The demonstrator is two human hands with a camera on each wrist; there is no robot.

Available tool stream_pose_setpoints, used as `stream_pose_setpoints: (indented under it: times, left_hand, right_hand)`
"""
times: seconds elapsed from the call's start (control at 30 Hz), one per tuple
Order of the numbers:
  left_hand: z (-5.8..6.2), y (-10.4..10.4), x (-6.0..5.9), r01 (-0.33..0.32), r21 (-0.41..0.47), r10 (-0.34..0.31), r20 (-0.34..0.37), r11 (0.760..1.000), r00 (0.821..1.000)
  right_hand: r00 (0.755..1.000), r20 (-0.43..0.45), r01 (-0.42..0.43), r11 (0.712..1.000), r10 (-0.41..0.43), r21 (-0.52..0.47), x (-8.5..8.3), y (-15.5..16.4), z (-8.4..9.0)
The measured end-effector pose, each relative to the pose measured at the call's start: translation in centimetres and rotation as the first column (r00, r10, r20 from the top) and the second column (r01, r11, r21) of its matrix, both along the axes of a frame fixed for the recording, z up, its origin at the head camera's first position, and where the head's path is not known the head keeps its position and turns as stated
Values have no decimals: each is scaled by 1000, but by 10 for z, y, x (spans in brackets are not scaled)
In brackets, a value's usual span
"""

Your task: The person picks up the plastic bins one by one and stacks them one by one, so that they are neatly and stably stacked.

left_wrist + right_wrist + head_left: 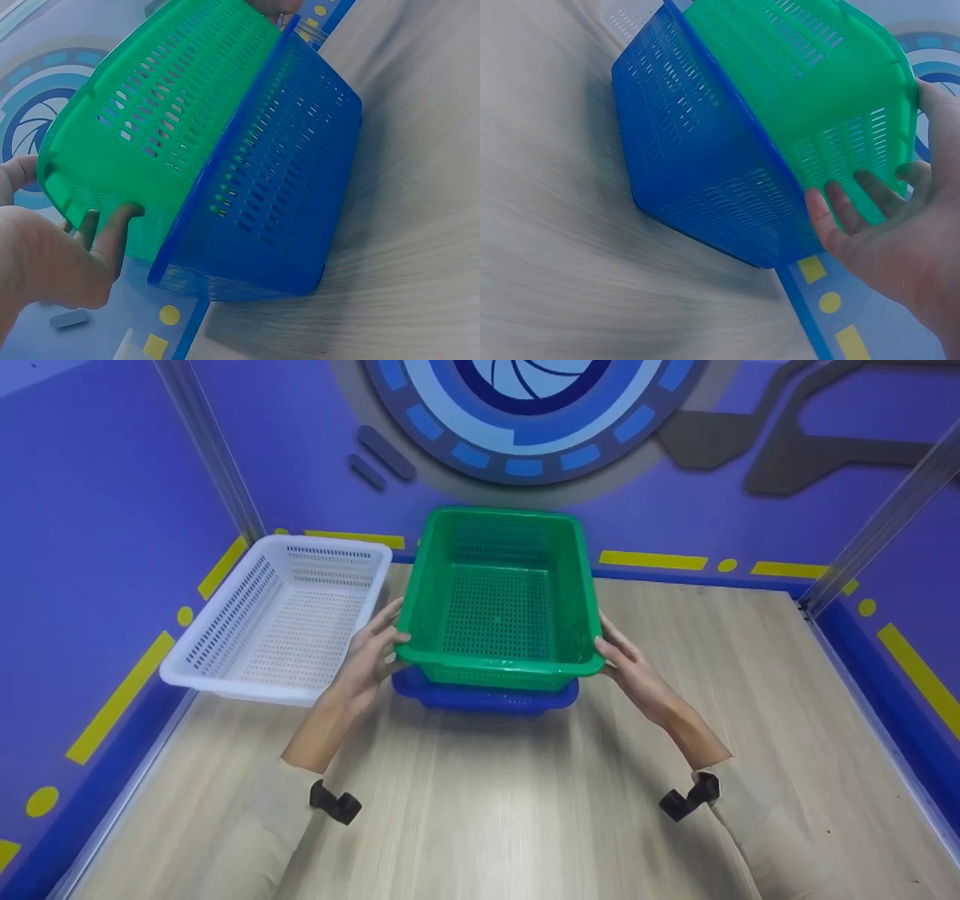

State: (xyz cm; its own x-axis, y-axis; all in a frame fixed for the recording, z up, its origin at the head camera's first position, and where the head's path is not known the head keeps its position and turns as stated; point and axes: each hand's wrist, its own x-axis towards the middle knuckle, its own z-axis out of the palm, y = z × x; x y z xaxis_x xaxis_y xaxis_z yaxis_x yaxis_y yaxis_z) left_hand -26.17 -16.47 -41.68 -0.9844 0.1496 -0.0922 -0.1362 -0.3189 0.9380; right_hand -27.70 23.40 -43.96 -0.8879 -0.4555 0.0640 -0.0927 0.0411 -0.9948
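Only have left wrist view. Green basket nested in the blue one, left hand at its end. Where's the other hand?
Observer: Right hand holds the green basket by the opposite end, fingers under its rim.
Operator: Anything else on the table?
Observer: A white basket stands to the left, beside the left hand.
Operator: Anything in the green one?
Observer: No, head view shows its perforated floor bare; only the near edge of the blue basket shows under it.

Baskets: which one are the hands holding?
The green basket. Both hands grip its rim, left hand and right hand. It sits in the blue one; the white one stands untouched beside.
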Motion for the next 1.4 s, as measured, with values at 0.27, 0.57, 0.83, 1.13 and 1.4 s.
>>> stream_pose_setpoints:
  times: [0.27, 0.57, 0.83, 1.13, 1.4]
  left_hand:
    - [-5, -3, 1, 8, -37, -8, -16, 999, 1000]
    - [-11, -7, 1, 12, -81, -13, -19, 997, 1000]
    - [-18, -10, -1, 0, -130, -2, -9, 992, 1000]
    - [-21, -13, -4, -21, -175, 10, -66, 984, 998]
    - [-31, -18, -1, 5, -213, -14, -41, 977, 999]
  right_hand:
    - [1000, -10, 8, 998, -8, 62, 1, 0, -4]
    - [999, -28, 27, 992, -23, 124, 1, 2, -14]
    - [998, -13, 60, 985, -59, 163, 4, -1, -20]
    - [997, 4, 75, 980, -77, 185, 5, -3, -25]
    - [999, 9, 47, 985, -49, 167, 3, -6, -32]
